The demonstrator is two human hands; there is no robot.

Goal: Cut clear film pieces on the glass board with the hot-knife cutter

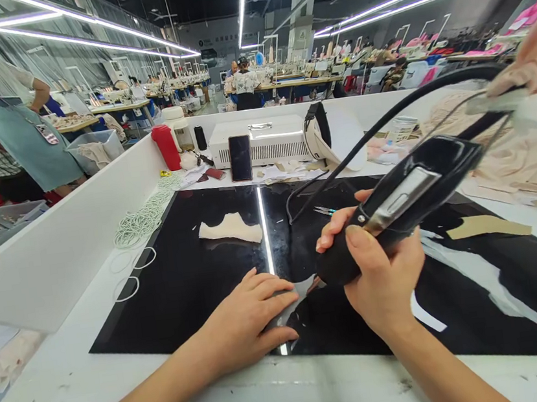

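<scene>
My right hand [385, 278] is wrapped round a black corded electric hot knife [403, 201], held slanting down to the left. Its coppery tip [314, 283] meets the right end of a thin, translucent grey piece [302, 291]. Flat over that piece lies my left hand [248, 321], fingers stretched out and hiding most of it. Both hands are above a glossy black mat [177, 297]. Farther back on the mat lies a cream cut piece [231, 229]. Small scissors [324, 210] lie just beyond my right hand, partly hidden.
Pale elastic loops [141, 220] are heaped at the left. A phone [240, 157] leans on a white vented box [261, 140]. Right of my hand lie translucent scraps [483, 272] and a tan strip [489, 226]. The tool's cord [385, 112] arches overhead. A person [13, 115] stands beyond the left wall.
</scene>
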